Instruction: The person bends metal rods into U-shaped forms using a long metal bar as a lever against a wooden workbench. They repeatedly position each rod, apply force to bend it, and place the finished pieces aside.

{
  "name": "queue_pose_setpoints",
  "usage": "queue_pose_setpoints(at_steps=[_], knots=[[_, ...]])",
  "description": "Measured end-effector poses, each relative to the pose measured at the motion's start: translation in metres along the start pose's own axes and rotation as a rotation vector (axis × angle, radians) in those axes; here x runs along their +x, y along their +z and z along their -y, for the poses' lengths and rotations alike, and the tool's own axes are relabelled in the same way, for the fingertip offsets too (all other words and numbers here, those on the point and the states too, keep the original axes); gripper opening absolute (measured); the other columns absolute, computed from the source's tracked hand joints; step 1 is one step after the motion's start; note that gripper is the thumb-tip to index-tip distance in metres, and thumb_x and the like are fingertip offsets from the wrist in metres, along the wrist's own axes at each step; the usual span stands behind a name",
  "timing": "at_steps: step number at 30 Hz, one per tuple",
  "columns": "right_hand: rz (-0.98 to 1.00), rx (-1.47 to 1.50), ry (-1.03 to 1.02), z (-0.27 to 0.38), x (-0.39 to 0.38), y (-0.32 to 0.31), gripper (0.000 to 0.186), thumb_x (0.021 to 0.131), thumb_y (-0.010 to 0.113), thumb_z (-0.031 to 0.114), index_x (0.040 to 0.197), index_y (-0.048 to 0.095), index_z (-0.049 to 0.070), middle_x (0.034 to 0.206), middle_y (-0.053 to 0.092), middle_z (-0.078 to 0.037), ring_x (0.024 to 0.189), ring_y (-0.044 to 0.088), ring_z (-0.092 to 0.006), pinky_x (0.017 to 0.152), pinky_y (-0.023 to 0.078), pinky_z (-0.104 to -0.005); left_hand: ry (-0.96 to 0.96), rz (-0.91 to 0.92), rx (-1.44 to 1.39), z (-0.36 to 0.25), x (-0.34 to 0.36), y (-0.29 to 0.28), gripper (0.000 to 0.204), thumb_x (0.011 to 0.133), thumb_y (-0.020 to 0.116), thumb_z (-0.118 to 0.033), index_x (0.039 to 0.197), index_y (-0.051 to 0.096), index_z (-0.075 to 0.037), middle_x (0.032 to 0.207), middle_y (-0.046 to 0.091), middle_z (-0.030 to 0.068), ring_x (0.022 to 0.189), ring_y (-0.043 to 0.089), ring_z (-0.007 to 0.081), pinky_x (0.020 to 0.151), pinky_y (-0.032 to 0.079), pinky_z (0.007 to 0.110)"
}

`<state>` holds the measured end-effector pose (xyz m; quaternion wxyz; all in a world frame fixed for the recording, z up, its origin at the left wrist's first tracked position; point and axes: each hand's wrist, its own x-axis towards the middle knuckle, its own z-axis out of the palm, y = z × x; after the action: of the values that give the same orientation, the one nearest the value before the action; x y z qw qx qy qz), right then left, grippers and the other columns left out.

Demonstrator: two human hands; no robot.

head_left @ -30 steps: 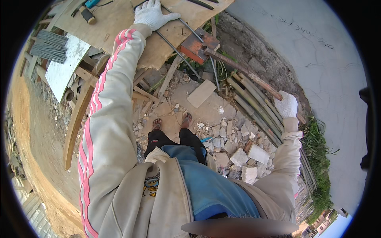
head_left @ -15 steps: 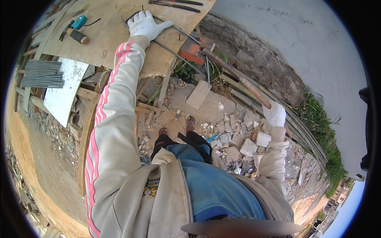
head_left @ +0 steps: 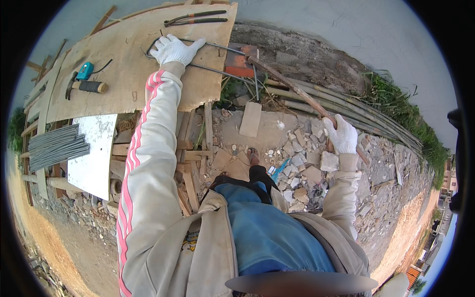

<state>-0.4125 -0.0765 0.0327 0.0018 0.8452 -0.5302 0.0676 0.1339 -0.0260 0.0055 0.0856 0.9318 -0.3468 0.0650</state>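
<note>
My left hand point(head_left: 174, 48), in a white glove, presses down on a bent steel rod point(head_left: 217, 72) that lies on a plywood board point(head_left: 123, 74). The rod runs off the board's right edge toward an orange metal plate point(head_left: 239, 63). My right hand point(head_left: 341, 133), also gloved, grips a long rusty lever bar point(head_left: 292, 89) that reaches from that plate down to the right. My feet stand on broken rubble point(head_left: 297, 163) below.
On the board lie a hammer point(head_left: 86, 86), a teal tape measure point(head_left: 85, 71) and long-handled pliers point(head_left: 195, 20). A bundle of thin steel rods point(head_left: 57, 146) and a white panel point(head_left: 94, 153) lie left. Bamboo poles point(head_left: 356, 119) and a concrete wall point(head_left: 346, 34) are right.
The view has swung so the board sits lower in the picture. My right hand has come down and toward me with the lever bar; my left hand stays on the rod.
</note>
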Motion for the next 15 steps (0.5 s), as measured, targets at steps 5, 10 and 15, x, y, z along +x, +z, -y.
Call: queue_pose_setpoints(at_steps=[5, 10, 15], knots=[[-0.057, -0.042, 0.069, 0.018, -0.016, 0.009, 0.056, 0.095, 0.060, 0.066, 0.093, 0.067, 0.010, 0.080, 0.070, -0.021, 0.082, 0.069, -0.0446, 0.071, 0.052, -0.0539, 0.038, 0.016, -0.025, 0.003, -0.005, -0.005, 0.132, 0.076, 0.048, -0.097, 0.157, 0.038, 0.006, 0.160, 0.040, 0.0268, 0.150, 0.035, 0.0413, 0.119, 0.023, 0.058], [-0.044, -0.077, 0.322, 0.076, -0.084, 0.017, 0.056, 0.095, 0.059, 0.067, 0.095, 0.067, 0.011, 0.083, 0.072, -0.021, 0.084, 0.070, -0.0441, 0.072, 0.053, -0.0537, 0.017, 0.007, -0.048, 0.003, -0.007, -0.002, 0.131, 0.075, 0.050, -0.096, 0.157, 0.039, 0.005, 0.159, 0.041, 0.0265, 0.150, 0.034, 0.0423, 0.117, 0.023, 0.062], [0.000, -0.018, 0.325, 0.084, -0.089, 0.010, 0.054, 0.098, 0.057, 0.065, 0.100, 0.066, 0.011, 0.085, 0.072, -0.023, 0.085, 0.070, -0.0456, 0.073, 0.053, -0.0538, 0.018, -0.045, -0.060, -0.001, -0.004, 0.000, 0.131, 0.074, 0.052, -0.096, 0.156, 0.040, 0.005, 0.158, 0.042, 0.0267, 0.149, 0.034, 0.0423, 0.117, 0.021, 0.063]])
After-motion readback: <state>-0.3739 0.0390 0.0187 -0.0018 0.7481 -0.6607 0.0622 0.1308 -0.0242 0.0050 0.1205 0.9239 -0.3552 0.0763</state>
